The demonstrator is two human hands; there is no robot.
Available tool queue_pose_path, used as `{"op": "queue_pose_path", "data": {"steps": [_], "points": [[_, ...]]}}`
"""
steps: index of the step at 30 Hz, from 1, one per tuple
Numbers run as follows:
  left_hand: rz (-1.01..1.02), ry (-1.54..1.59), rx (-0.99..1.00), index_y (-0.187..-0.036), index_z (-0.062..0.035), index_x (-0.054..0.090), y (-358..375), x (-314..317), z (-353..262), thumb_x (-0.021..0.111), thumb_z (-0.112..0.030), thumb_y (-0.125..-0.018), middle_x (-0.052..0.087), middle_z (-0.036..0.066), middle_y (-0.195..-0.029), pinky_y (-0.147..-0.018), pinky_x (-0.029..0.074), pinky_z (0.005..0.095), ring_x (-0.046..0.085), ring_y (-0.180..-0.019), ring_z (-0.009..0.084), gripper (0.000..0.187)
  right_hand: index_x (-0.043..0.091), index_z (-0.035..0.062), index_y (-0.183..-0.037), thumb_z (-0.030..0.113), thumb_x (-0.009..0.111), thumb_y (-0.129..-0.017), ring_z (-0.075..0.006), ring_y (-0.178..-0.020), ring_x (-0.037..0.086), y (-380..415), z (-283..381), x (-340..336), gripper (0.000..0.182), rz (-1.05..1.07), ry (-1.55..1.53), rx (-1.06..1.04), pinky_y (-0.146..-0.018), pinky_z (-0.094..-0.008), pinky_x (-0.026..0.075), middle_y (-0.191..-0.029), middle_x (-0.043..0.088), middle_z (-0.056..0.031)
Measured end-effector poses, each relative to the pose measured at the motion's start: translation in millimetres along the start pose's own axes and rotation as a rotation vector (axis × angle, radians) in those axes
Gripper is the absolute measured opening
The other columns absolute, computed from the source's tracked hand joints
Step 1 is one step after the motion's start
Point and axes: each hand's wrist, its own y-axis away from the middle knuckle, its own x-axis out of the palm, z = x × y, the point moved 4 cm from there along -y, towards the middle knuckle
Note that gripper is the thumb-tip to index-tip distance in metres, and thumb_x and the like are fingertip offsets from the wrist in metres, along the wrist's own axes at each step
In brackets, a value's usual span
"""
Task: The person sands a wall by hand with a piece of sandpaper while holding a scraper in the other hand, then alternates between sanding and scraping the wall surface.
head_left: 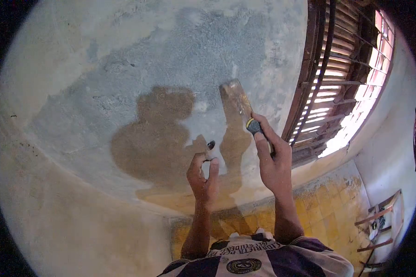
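My right hand (pixel 275 161) is wrapped around the black and yellow handle of a putty knife (pixel 235 98). Its wide metal blade points up and overlaps the grey patch on the wall (pixel 171 51). Lower and to the left, my left hand (pixel 203 177) has thumb and fingers curled toward each other in a pinch. A small dark oval piece (pixel 211 145) shows just above those fingertips; I cannot tell what it belongs to. The grey patch looks rough and streaked, with paler plaster around it. Shadows of my head and arms fall across it.
A barred, louvred window (pixel 333 83) with a dark wooden frame is close on the right of the putty knife. Below lies a yellow tiled floor (pixel 326 210). A wooden rack-like frame (pixel 381 221) stands against the far right wall.
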Motion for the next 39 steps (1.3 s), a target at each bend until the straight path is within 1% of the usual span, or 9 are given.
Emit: {"op": "queue_pose_path", "data": {"steps": [2,4,9,13,20,25,29,34,39], "points": [[0.0,0.042,-0.008,-0.099,0.0021,0.063,0,11,2,0.067,-0.015,-0.095,0.066,0.009,-0.089,-0.08,0.048,0.0314,0.061,-0.085,0.0156,0.018,0.057,0.0121,-0.139,0.027,0.056,-0.103,-0.0068,-0.067,0.045,0,4,-2,0.039,0.044,0.028,0.082,-0.059,-0.0299,0.045,-0.083,0.066,-0.0115],[0.036,0.131,-0.105,-0.099,0.0023,0.064,6,21,5,0.068,-0.016,-0.095,0.067,0.01,-0.089,-0.08,0.049,0.0321,0.062,-0.085,0.0159,0.02,0.057,0.0122,-0.139,0.027,0.056,-0.103,-0.0067,-0.065,0.044,-8,8,1,0.039,0.003,0.019,0.012,-0.057,-0.0293,0.045,-0.08,0.065,-0.0119],[0.057,0.075,-0.017,-0.099,0.0027,0.065,7,18,15,0.07,-0.016,-0.093,0.068,0.011,-0.088,-0.08,0.05,0.0327,0.064,-0.085,0.017,0.02,0.058,0.0134,-0.138,0.029,0.053,-0.104,-0.0068,-0.061,0.043,-3,-4,0,0.038,-0.043,0.02,-0.1,-0.055,-0.0287,0.044,-0.075,0.062,-0.0141],[0.084,-0.003,-0.107,-0.099,0.0027,0.065,4,11,22,0.069,-0.015,-0.092,0.068,0.011,-0.088,-0.08,0.05,0.0328,0.064,-0.085,0.0173,0.02,0.056,0.015,-0.141,0.028,0.052,-0.104,-0.0095,-0.059,0.051,0,3,-2,0.039,0.017,0.075,0.012,-0.056,-0.0319,0.046,-0.075,0.063,-0.0165],[0.111,0.089,-0.096,-0.096,0.0022,0.064,7,16,25,0.069,-0.013,-0.091,0.068,0.011,-0.086,-0.077,0.05,0.0328,0.064,-0.083,0.0171,0.016,0.049,0.0166,-0.146,0.024,0.057,-0.101,-0.0364,-0.064,0.069,-18,24,5,0.046,0.0,0.158,-0.005,-0.06,-0.0388,0.052,-0.086,0.069,-0.0239],[0.048,-0.021,0.006,-0.097,0.0017,0.065,8,3,23,0.07,-0.015,-0.092,0.068,0.01,-0.089,-0.076,0.05,0.0332,0.064,-0.084,0.0166,0.018,0.049,0.0157,-0.146,0.019,0.06,-0.099,-0.0397,-0.071,0.071,-10,10,-2,0.049,-0.148,0.173,-0.152,-0.064,-0.0383,0.054,-0.086,0.07,-0.0225],[0.033,-0.027,-0.039,-0.098,0.0014,0.064,7,-3,18,0.07,-0.018,-0.093,0.067,0.01,-0.09,-0.078,0.05,0.033,0.064,-0.084,0.0167,0.021,0.048,0.0096,-0.146,0.017,0.061,-0.098,-0.0338,-0.075,0.071,-13,11,-9,0.05,-0.021,0.23,-0.054,-0.068,-0.036,0.054,-0.095,0.071,-0.0217],[0.053,0.006,-0.037,-0.096,-0.0018,0.065,7,-4,24,0.073,-0.018,-0.092,0.066,0.004,-0.09,-0.08,0.051,0.0317,0.06,-0.087,0.0138,0.019,0.041,0.0091,-0.149,0.013,0.06,-0.098,-0.0158,-0.08,0.061,0,-19,-15,0.055,0.07,-0.089,0.082,-0.068,-0.0312,0.052,-0.107,0.065,-0.0122],[0.041,0.015,-0.094,-0.096,-0.0004,0.064,8,2,21,0.07,-0.019,-0.093,0.066,0.007,-0.087,-0.079,0.05,0.0322,0.062,-0.084,0.0159,0.02,0.036,0.0109,-0.152,0.011,0.058,-0.099,-0.0112,-0.08,0.058,7,-4,-24,0.058,0.228,-0.396,0.336,-0.066,-0.0252,0.049,-0.105,0.06,-0.0109]]}}
